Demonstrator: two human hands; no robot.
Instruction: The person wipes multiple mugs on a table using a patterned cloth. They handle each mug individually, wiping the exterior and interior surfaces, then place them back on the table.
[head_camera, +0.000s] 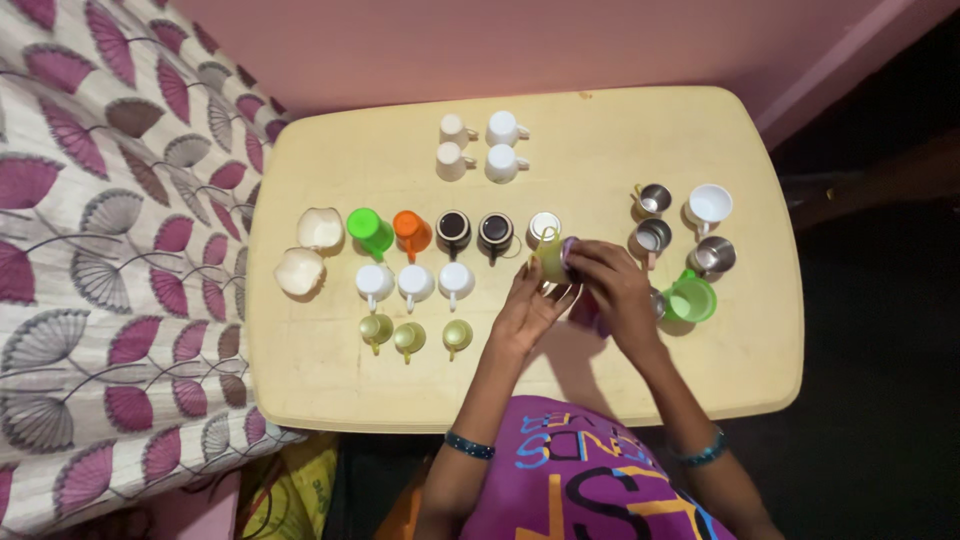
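- The right hand (612, 283) curls over a small yellow-green cup (551, 256), fingers bent down around its right side and top; a bit of purple shows at the cup's rim under the fingertips, too small to identify.
- The left hand (530, 305) comes up from below, palm turned inward, fingers stretched and pressed against the lower left of the same cup, so the cup is pinched between both hands.
- The cup sits near the middle of the cream table (330, 380), just below a white cup (544, 226) at the right end of a row.
- Both forearms rise from the bottom edge and converge on the cup; each wrist wears a dark bangle.
- Just right of the right hand stands a green mug (692, 298), partly hidden by the wrist.
- Beyond it are three steel cups (652, 238) and a white mug (709, 205), grouped near the table's right edge.
- Left of the hands, the row holds two dark cups (475, 232), an orange mug (412, 231) and a green tumbler (369, 230).
- Below that row stand three white cups (415, 283), then three small brass-coloured cups (410, 338).
- Two cream bowls (309, 250) lie at the left edge; four pale mugs (478, 146) cluster at the far side.
- A leaf-patterned cloth (110, 250) lies beside the table's left.
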